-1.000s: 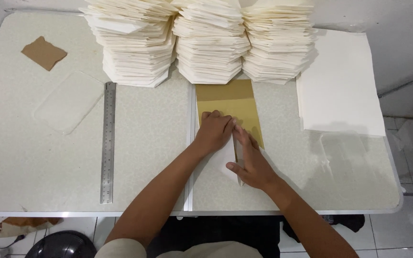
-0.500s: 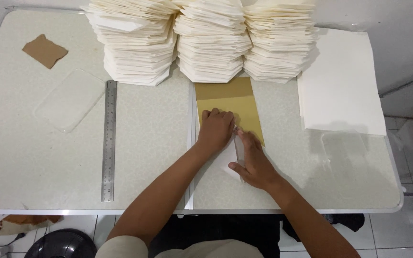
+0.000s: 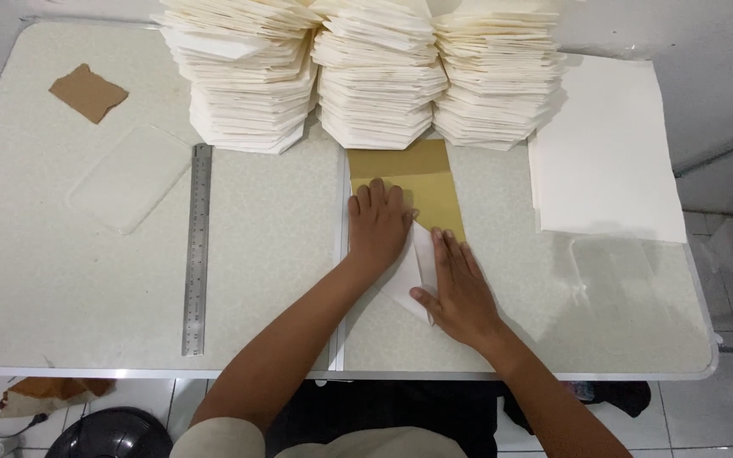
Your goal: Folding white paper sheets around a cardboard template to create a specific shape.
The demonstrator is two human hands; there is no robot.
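While both palms press down at mid-table, let's sweep across from the left. Far left, a torn brown cardboard scrap [image 3: 88,92] lies near the back corner, untouched. Just in front of it sits a clear plastic sheet [image 3: 129,178], flat and idle, and beside that a steel ruler [image 3: 198,248] runs front to back, not in use right now.

Behind, 3 tall stacks of folded cream paper [image 3: 375,72] stand side by side along the back edge, so a great many pieces look finished already.

Now the centre: the left hand [image 3: 377,225] lies flat, fingers spread wide, holding nothing, pinning the upper part of a white paper piece [image 3: 413,276] that rests on a mustard-yellow board [image 3: 409,174]. The right hand [image 3: 460,293] is flat too, fingers together and stretched out, pressing the lower right of that same sheet. Angled edges show between the hands, so I judge this piece is partly folded, with a crease being flattened; how many folds it has I cannot tell, since the hands cover most of it.

Over on the right, a pile of flat white sheets [image 3: 608,153] waits unfolded. It looks thin against the 3 stacks, so by my reading most of the work is done, with this piece and that pile left.

All of it sits on the speckled table [image 3: 273,254].
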